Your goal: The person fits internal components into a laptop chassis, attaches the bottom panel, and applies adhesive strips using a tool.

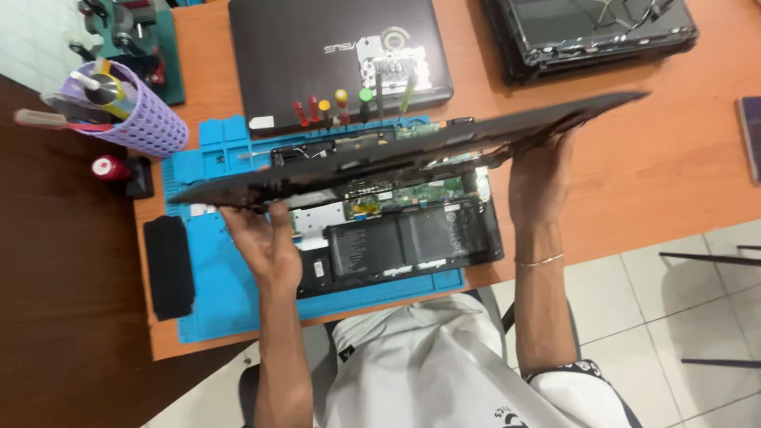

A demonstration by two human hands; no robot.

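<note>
Looks like a laptop repair workshop: blue repair mat (214, 301), row of screwdrivers (341, 105), opened laptop (412, 238) with guts showing, more laptops (317, 40) stacked around.

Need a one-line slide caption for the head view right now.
Both hands, left hand and right hand, hold a dark laptop cover panel above the opened laptop base on a blue work mat.

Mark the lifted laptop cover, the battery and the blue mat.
laptop cover (412, 147), head view, middle of its dark edge
battery (404, 242), head view, centre of the black pack
blue mat (230, 293), head view, bare front-left part
</note>
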